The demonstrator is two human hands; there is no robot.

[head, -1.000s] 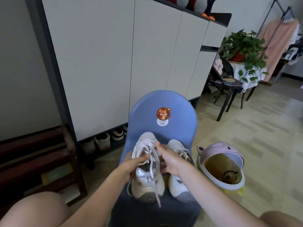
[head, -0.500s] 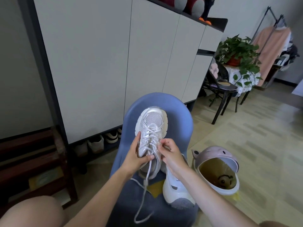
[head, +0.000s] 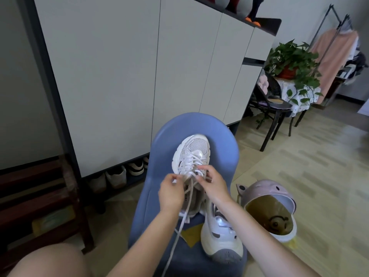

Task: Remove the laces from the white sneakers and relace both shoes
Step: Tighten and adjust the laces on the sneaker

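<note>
A white sneaker (head: 192, 150) leans toe-up against the back of a small blue chair (head: 225, 140). Its white lace (head: 176, 234) is still crossed over the front, and one loose end trails down over the seat toward me. My left hand (head: 171, 192) pinches the lace at the left of the shoe's opening. At the upper eyelets on the right, my right hand (head: 213, 183) pinches the lace with curled fingers. The second white sneaker (head: 219, 234) lies on the seat under my right forearm, its grey sole end toward me.
A pink lidded bin (head: 269, 212) stands on the floor right of the chair. Behind the chair is a white cabinet (head: 119, 76) with shoes (head: 117, 176) under it. A dark wooden shelf (head: 40, 196) stands at left. A black chair (head: 273, 108) and a potted plant (head: 293, 62) are at far right.
The sneaker was lifted from the seat and stood toe-up against the chair back. My left hand left the shoe's side and now pinches the lace; the loose end hangs lower.
</note>
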